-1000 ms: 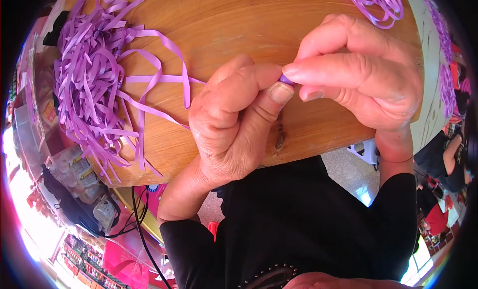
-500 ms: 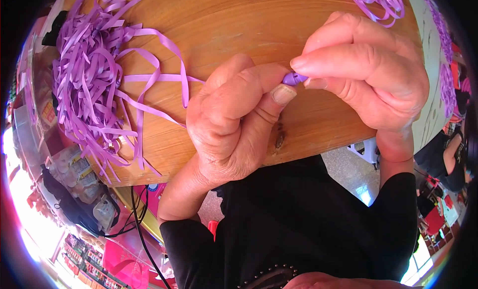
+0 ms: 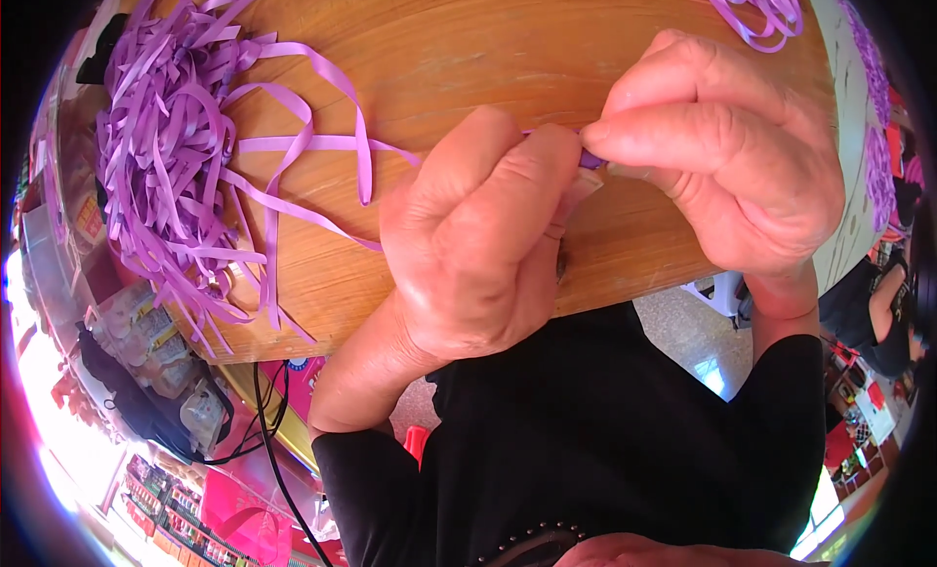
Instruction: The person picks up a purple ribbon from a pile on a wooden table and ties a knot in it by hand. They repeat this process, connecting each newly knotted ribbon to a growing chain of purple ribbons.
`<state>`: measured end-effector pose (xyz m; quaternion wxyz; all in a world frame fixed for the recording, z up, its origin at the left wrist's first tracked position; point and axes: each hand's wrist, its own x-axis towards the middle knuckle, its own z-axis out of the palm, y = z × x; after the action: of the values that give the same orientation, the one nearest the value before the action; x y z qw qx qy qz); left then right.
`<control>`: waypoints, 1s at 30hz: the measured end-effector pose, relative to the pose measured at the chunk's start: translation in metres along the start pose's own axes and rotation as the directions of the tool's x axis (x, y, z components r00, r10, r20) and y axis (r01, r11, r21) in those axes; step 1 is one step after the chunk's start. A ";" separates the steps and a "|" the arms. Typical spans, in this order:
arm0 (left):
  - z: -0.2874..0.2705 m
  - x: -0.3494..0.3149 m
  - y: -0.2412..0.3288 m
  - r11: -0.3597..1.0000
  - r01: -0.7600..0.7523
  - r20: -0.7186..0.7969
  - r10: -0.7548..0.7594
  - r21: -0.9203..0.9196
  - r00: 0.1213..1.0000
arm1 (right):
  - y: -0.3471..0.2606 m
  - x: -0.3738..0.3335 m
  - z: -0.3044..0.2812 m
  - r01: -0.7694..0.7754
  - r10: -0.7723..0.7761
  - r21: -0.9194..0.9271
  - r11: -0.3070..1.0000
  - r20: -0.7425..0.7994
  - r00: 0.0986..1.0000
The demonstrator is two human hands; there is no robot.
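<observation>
1. The wooden table fills the upper part of my view, its rounded edge curving just above my black top.
2. A big heap of purple ribbon strips lies on the table to my left, with a few long strips trailing toward my hands.
3. My left hand is curled closed above the table edge, thumb and forefinger pinching 1 end of a small purple ribbon piece.
4. My right hand is also closed, its thumb and forefinger pinching the same piece from the other side, so the 2 hands meet fingertip to fingertip.
5. A smaller bunch of purple strips lies at the table's far right.
6. The ribbon piece itself is almost hidden between my fingertips.
</observation>
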<state>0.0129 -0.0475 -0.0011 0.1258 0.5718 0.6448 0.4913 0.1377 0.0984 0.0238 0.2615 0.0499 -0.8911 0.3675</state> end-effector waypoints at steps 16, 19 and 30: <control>0.005 -0.001 -0.012 0.779 0.260 0.082 -0.261 -0.571 0.962 | 0.003 0.006 -0.003 0.018 -0.016 -0.095 0.995 0.024 1.000; 0.001 -0.003 -0.008 0.692 0.370 0.152 -0.356 -0.620 0.922 | 0.008 0.007 -0.004 0.084 -0.080 -0.064 0.994 0.064 0.995; 0.000 -0.003 -0.005 0.895 0.204 0.070 -0.192 -0.397 0.979 | 0.001 0.007 -0.005 0.075 -0.064 -0.067 0.995 0.148 0.987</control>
<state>0.0114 -0.0494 -0.0062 0.2993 0.4722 0.5830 0.5895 0.1338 0.1033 0.0303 0.2099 0.0981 -0.9183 0.3210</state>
